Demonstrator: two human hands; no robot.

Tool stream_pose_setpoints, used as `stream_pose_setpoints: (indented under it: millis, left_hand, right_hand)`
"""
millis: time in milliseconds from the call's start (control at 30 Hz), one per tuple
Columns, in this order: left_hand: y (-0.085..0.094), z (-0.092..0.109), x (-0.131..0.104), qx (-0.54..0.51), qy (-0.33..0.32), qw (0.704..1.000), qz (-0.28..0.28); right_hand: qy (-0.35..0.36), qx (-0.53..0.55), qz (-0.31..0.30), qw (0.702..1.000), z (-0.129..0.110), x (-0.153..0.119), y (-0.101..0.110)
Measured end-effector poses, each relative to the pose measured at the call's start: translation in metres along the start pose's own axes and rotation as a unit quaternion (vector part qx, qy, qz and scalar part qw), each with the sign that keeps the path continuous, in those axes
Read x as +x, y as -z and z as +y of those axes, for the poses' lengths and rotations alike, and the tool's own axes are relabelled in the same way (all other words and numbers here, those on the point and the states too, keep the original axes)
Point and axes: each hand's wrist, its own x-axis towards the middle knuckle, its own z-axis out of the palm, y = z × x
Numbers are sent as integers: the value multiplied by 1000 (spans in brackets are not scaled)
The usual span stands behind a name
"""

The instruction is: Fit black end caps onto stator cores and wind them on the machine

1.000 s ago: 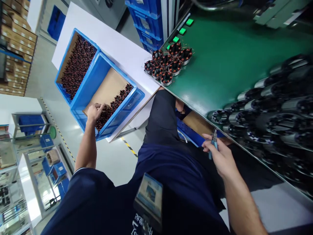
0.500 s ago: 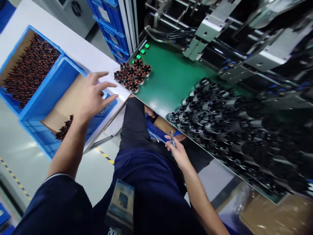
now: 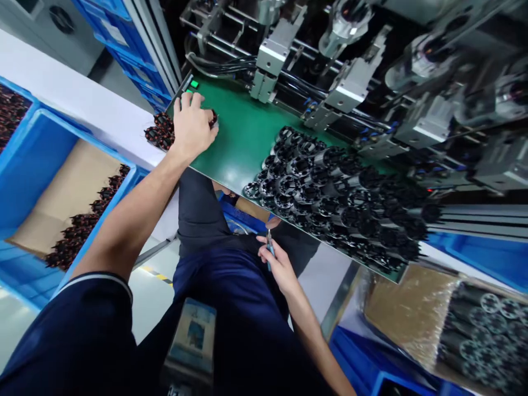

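Note:
My left hand (image 3: 193,125) reaches over the left corner of the green work surface (image 3: 235,121). Its fingers curl round a copper-wound motor stator (image 3: 213,117), which shows between thumb and forefinger; the palm side is hidden. More wound stators (image 3: 160,131) sit beside this hand, partly covered by it. Low in front of my lap, my right hand (image 3: 277,258) is closed on small blue-handled pliers (image 3: 269,247), jaws pointing away from me. To the right on the green surface lies a big stack of black and silver stator cores (image 3: 313,184).
Machine clamps and cylinders (image 3: 274,49) line the back of the green surface. On the left, a blue crate (image 3: 25,143) holds cardboard and wound parts. Blue bins (image 3: 119,38) are stacked at the upper left. A wrapped carton (image 3: 406,308) with metal rings stands lower right.
My left hand has moved from above the blue crate to the wound stators and closed on one. My right hand still holds the pliers. The view has shifted to the right.

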Motion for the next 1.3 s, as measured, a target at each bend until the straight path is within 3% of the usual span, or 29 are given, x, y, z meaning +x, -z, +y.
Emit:
stream_pose_setpoints:
  millis: [100,200,267,333,433,500,600,833,933,1033,1167,1233,1300]
  left_hand:
    - [10,52,-58,-93,-105,990,26]
    - [27,123,-133,-204,-177,963,6]
    - [38,169,-177,-250,-175,952,-5]
    - [46,203,-211,-276,-147,949,-41]
    - [53,231,-242,-315,-92,939,-103]
    - [58,237,-254,-337,-66,929,-138]
    - [65,239,-263,-328,-88,926,-166]
    - [61,248,-270,-226,-157,956,-99]
    - [56,249,-270,-215,-169,956,-104]
    - [56,245,-270,-208,-183,955,-108]
    - [55,226,-269,-210,-146,962,-99]
    - [50,217,-269,-246,-120,958,-89]
    - [42,214,-272,-301,-89,947,-73]
  right_hand:
    - [-7,28,13,1000,0,-10,-3]
    - [-10,54,30,998,-11,-17,-6]
    - [28,65,46,996,-26,-21,-8]
    - [112,74,71,988,-46,-24,-11]
    - [241,80,116,960,-80,-28,-15]
    - [296,71,138,942,-99,-32,-16]
    - [324,24,156,933,-116,-39,-16]
    - [405,13,157,901,-117,-35,-21]
    - [411,51,148,898,-117,-32,-24]
    - [365,82,98,922,-122,-34,-18]
    - [200,156,-76,964,-137,-44,-3]
    - [127,255,-147,947,-143,-50,1]
    - [98,356,-206,906,-146,-54,2]
